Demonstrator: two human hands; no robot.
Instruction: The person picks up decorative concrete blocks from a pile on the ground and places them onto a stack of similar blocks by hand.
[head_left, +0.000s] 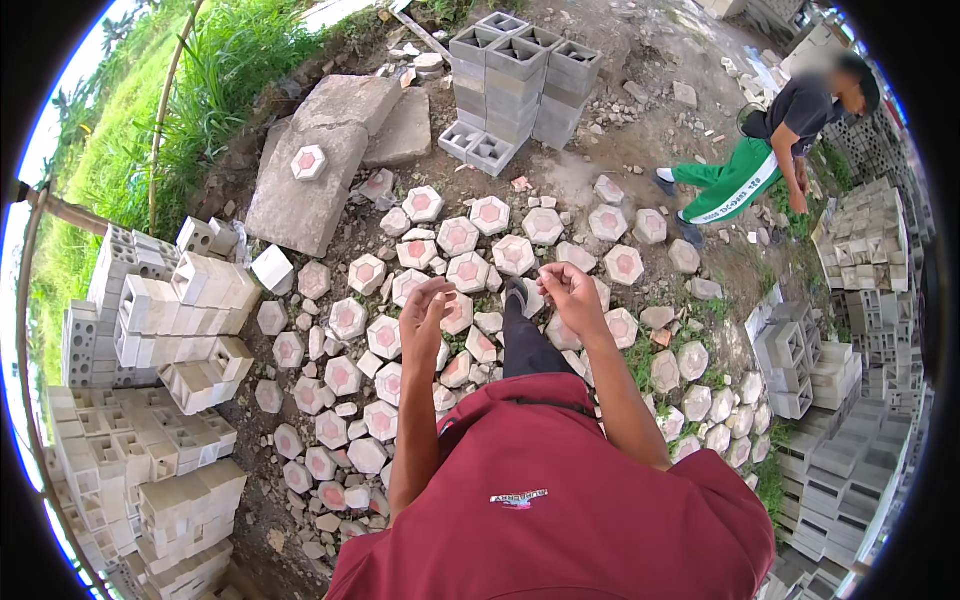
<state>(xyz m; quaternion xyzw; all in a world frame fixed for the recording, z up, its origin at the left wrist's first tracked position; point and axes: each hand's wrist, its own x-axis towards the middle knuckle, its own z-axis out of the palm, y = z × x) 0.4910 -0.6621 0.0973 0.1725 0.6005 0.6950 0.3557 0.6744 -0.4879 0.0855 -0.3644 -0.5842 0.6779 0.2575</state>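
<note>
My left hand [427,307] is raised in front of me, fingers loosely bent and thumb apart, with nothing seen in it. Level with it, my right hand [572,298] is also raised, its fingers half curled and no object showing in them. Both hover above ground paved with pale hexagonal blocks with reddish centres, and neither touches one. One such hexagonal block [467,271] lies between and beyond my hands. My foot [517,291] in a dark shoe steps among the blocks. Another hexagonal block [308,163] rests on a broken concrete slab [290,205].
Hollow concrete blocks [515,85] stand stacked ahead. More block stacks line the left [150,430] and right [835,450]. At the far right, a person [790,130] in green trousers bends forward. Loose stones [330,520] fill gaps between the hexagons; grass [230,90] grows far left.
</note>
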